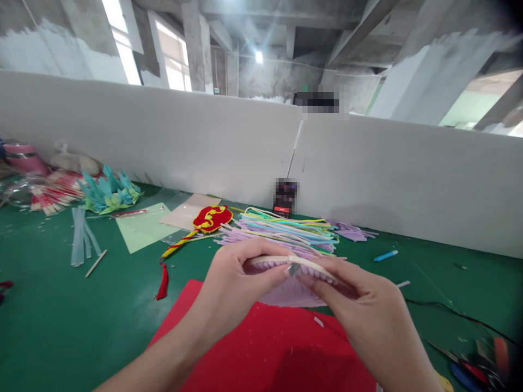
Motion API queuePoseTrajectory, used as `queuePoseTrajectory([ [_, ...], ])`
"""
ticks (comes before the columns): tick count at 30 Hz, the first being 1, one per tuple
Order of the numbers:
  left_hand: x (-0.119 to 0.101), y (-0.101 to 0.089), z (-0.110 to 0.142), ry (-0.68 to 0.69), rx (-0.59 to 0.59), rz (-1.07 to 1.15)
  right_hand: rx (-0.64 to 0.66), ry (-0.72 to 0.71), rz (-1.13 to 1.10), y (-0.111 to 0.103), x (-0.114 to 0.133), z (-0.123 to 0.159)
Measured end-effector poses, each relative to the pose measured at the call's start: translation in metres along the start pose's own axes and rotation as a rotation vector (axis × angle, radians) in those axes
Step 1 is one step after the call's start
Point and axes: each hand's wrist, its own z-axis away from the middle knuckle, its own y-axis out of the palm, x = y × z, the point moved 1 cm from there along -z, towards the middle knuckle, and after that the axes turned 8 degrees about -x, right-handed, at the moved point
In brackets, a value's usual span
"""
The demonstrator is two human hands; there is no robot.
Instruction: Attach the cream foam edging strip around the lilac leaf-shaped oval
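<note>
Red sheet (253, 348) lies beneath our left hand (239, 272) and right hand (368, 299), both pinching a curved lilac piece (316, 269) between thumbs and fingers.

We see a smooth, matt, bright red flat sheet (245, 348) on a green tabletop (81, 326) with a faint sheen. Above the sheet, the curved, ribbed lilac piece with a cream rim (312, 265) looks soft and fuzzy, like the thin pastel stems (294, 234) beyond the sheet. Left of the sheet, we find a plush red-and-yellow fan-shaped ornament (212, 219), its red thread tassel (163, 283), smooth translucent plastic-looking strips (77, 242) and a pale wooden stick (96, 263).
</note>
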Motion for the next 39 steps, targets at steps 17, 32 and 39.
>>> queuePoseTrajectory([
  [17,-0.002,0.0011,-0.0002,0.085,-0.053,-0.088,0.047,0.031,-0.025,0.0,0.0,-0.0023],
  [32,-0.0056,0.0015,0.0001,0.139,-0.042,-0.08,0.075,-0.008,0.006,-0.0015,-0.0007,-0.0013],
  [39,-0.0044,0.0003,0.0004,0.105,-0.003,-0.054,0.077,0.021,-0.036,-0.0016,-0.0007,-0.0037],
])
